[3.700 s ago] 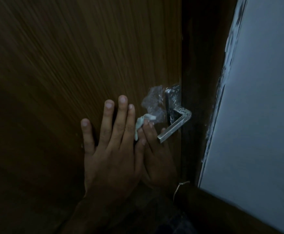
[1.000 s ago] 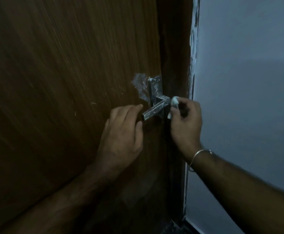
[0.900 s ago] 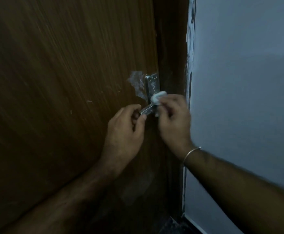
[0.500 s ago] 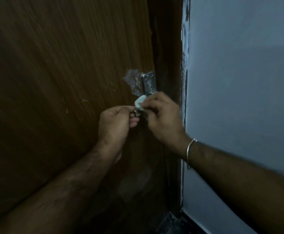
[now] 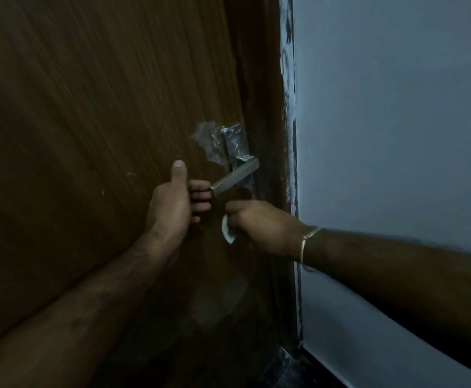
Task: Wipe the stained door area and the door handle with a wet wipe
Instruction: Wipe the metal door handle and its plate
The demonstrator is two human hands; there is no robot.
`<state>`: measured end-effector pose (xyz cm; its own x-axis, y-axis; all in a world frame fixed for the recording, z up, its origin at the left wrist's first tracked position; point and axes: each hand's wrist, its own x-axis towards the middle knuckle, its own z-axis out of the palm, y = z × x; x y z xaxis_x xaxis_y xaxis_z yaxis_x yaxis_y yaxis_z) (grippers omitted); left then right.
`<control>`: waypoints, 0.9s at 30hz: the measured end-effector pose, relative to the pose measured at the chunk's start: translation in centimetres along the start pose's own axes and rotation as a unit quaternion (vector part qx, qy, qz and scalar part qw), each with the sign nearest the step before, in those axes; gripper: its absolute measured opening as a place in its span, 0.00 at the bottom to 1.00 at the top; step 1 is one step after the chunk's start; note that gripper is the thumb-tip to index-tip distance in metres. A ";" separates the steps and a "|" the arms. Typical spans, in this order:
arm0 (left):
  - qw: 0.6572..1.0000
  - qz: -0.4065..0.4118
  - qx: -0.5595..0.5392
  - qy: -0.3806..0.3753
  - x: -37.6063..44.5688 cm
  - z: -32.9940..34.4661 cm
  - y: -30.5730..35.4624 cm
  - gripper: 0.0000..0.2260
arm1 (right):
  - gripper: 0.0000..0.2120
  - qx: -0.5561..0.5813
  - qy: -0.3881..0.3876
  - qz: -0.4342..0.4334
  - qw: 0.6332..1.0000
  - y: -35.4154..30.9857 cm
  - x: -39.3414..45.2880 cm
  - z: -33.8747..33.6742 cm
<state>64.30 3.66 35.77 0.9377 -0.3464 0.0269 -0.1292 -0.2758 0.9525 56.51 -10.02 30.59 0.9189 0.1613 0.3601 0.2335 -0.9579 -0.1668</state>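
A dark brown wooden door (image 5: 102, 121) fills the left. Its metal lever handle (image 5: 235, 176) slants down to the left from a speckled plate (image 5: 235, 144). A whitish stain (image 5: 207, 141) marks the wood just left of the plate. My left hand (image 5: 172, 205) is curled at the lever's free end, thumb up, fingers touching its tip. My right hand (image 5: 259, 225) sits below the lever, closed on a white wet wipe (image 5: 226, 232) that shows under the fist. The wipe is off the lever.
A dark door frame (image 5: 267, 107) runs down right of the handle, its edge smeared with pale paint. A plain grey-blue wall (image 5: 396, 121) takes up the right. A metal bangle (image 5: 307, 242) circles my right wrist. Small pale specks dot the wood left of my left hand.
My right hand with the wipe has come off the lever and dropped below it, baring the handle. My left hand has stayed at the lever's end, with its thumb now raised.
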 end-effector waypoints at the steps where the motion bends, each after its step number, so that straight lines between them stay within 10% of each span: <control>1: 1.000 0.005 0.016 -0.003 -0.1 -0.1 0.1 0.24 | 0.08 0.062 0.062 0.065 0.994 0.4 -0.7 0.1; 5: 0.986 0.108 0.126 -0.027 -0.3 0.0 -0.1 0.06 | 0.06 0.118 0.409 0.235 0.874 3.1 -0.3 -2.7; 11: 0.924 0.210 0.319 0.026 0.7 2.4 1.0 0.10 | 0.10 0.005 0.164 0.240 0.957 3.1 4.9 -5.2; 27: 0.919 0.188 0.346 -0.023 1.9 1.8 2.2 0.12 | 0.11 -0.012 0.140 0.221 0.965 4.2 3.3 -6.2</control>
<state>65.21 0.78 37.36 0.7725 -0.5671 0.2857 -0.6299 -0.6272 0.4581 58.56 -14.94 36.76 0.8048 -0.3308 0.4928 -0.1717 -0.9246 -0.3402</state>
